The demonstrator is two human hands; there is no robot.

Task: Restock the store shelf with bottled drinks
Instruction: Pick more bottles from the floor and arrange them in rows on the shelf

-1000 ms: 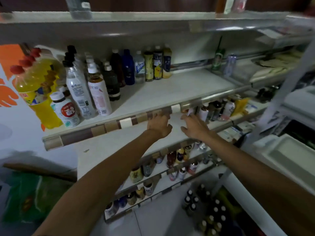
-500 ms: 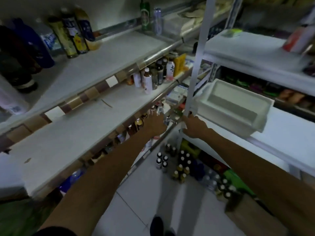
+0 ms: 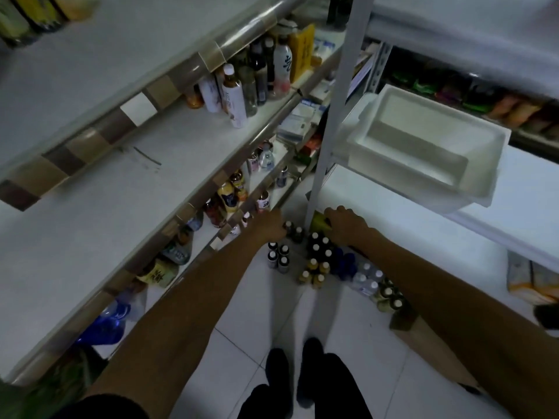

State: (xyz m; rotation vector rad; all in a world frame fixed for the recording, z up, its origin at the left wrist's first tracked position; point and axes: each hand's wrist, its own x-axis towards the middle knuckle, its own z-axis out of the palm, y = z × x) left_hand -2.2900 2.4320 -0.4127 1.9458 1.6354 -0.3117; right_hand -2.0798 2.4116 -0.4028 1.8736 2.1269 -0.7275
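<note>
Several groups of bottled drinks stand on the tiled floor between two racks: dark bottles with white caps, yellow drinks, blue bottles and clear water bottles. My left hand hangs above the dark bottles with loosely bent fingers and holds nothing. My right hand hovers beside the white upright post, fingers bent downward, also holding nothing. The store shelf on the left is mostly bare, with a few bottles at its far end.
Lower shelves on the left hold more bottles. A white foam box sits on the right rack's shelf. A brown cardboard box lies on the floor at the right. My feet stand on the tiles below.
The view has swung from the upper shelves down to the floor. Both hands have dropped from the shelf edge toward the bottles standing on the floor.
</note>
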